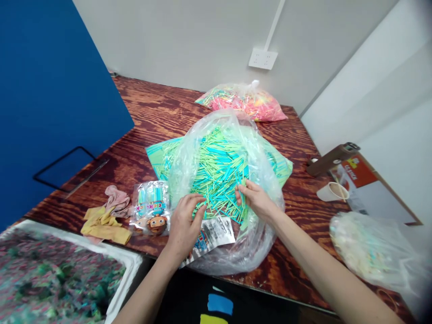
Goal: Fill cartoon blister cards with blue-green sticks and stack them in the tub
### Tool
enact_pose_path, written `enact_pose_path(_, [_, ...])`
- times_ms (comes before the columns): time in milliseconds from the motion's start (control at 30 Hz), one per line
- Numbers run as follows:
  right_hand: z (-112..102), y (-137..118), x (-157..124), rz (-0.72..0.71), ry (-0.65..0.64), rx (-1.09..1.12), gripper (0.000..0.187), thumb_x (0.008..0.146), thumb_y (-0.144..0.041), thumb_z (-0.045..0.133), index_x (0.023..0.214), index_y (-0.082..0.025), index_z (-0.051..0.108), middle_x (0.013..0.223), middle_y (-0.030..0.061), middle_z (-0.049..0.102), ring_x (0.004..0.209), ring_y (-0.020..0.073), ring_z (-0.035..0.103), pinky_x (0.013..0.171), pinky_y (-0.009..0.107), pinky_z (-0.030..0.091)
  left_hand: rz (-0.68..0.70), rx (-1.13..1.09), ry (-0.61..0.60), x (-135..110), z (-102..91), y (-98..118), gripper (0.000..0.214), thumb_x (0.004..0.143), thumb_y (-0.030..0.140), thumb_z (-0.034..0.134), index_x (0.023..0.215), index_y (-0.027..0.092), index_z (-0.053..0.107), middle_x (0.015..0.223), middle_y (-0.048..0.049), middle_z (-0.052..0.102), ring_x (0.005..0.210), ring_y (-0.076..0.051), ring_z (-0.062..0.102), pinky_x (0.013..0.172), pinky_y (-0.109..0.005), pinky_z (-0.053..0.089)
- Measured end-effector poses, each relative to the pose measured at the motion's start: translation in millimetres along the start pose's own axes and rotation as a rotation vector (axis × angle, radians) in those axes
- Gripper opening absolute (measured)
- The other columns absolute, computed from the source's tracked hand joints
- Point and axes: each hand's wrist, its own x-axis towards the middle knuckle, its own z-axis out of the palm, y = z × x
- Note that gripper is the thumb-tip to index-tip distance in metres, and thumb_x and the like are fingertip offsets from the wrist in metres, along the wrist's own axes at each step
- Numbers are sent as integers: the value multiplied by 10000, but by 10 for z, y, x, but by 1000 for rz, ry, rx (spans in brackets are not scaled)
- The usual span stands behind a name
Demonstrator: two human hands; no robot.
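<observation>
Left hand (184,222), right hand (256,200) on sticks (219,171) in bag (258,245).

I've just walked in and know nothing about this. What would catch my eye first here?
Most striking is the big clear bag at the middle of the wooden table, heaped with thin blue and green sticks; the left hand and right hand both rest among them. Behind it, near the wall, lies a second bag of pink and yellow sticks, and a deep blue panel fills the left.
</observation>
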Motion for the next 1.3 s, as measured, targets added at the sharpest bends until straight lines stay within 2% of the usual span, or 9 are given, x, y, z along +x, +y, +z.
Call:
enact_pose_path(167, [211, 303, -327, 163, -60, 229, 263, 745, -392, 737, 818, -200, 573, 676, -32, 583, 550, 113, 537, 559, 255, 430, -34, -104, -22, -12, 168, 68, 221, 945, 253, 524, 1148, 224, 608, 1155, -75, 651, 1099, -220, 602, 960, -386, 472])
enact_pose_path(267, [295, 452, -509, 98, -60, 163, 199, 802, -384, 678, 819, -199, 604, 663, -18, 590, 570, 130, 534, 559, 262, 421, -67, -255, -64, -25, 367, 92, 462, 953, 272, 513, 1405, 239, 423, 1395, -107, 536, 1233, -229, 551, 1012, -402, 470])
enact_pose_path(367, [324, 529, -616, -15, -60, 8, 174, 844, -355, 625, 758, -205, 600, 672, -11, 599, 650, 158, 556, 632, 284, 453, 32, -286, -139, -40, 555, 160, 565, 972, 253, 466, 1505, 247, 277, 1544, -111, 374, 1391, -241, 402, 1121, -451, 382])
enact_pose_path(533, [299, 536, -710, -129, 10, -171, 129, 848, -331, 588, 798, -213, 608, 836, 19, 656, 834, 207, 602, 820, 344, 473, 248, -235, -322, -82, 618, 338, 423, 996, 204, 383, 1406, 254, 473, 1433, -88, 531, 1320, -213, 494, 1112, -416, 403])
enact_pose_path(633, [310, 554, -789, -156, 59, -209, 132, 898, -326, 539, 871, -216, 606, 857, 16, 649, 852, 203, 604, 822, 329, 464, 186, -231, -209, -109, 542, 319, 423, 996, 226, 406, 1417, 239, 439, 1424, -97, 534, 1316, -213, 493, 1105, -408, 403])
enact_pose_path(733, [345, 636, -862, -170, 92, -250, 141, 930, -302, 506, 878, -214, 603, 836, 9, 636, 845, 194, 599, 799, 307, 450, 113, -135, -97, -154, 450, 176, 310, 993, 226, 423, 1277, 216, 546, 1254, -100, 636, 1184, -218, 574, 1018, -408, 452])
enact_pose_path(833, [380, 730, -900, -182, 167, -248, 107, 934, -285, 511, 935, -215, 592, 846, 9, 639, 854, 188, 599, 813, 305, 446, 133, 43, -131, -241, 367, 10, 211, 981, 218, 445, 1093, 197, 622, 1068, -86, 673, 1038, -227, 597, 920, -409, 469])
enact_pose_path(1033, [453, 760, -934, -237, 222, -165, 393, 968, -280, 471, 1354, -244, 409, 906, 15, 654, 921, 190, 614, 942, 367, 427, 129, 426, -245, -402, 318, -141, 357, 857, 328, 653, 1175, 178, 590, 1077, -107, 609, 1027, -300, 532, 901, -482, 425])
enact_pose_path(1300, [449, 895, -947, -170, 202, -226, 153, 937, -307, 519, 972, -224, 642, 890, 40, 683, 871, 215, 634, 806, 313, 454, -6, 300, -177, -353, 388, -157, 63, 865, 157, 566, 854, 203, 524, 867, -44, 557, 871, -234, 530, 762, -365, 426])
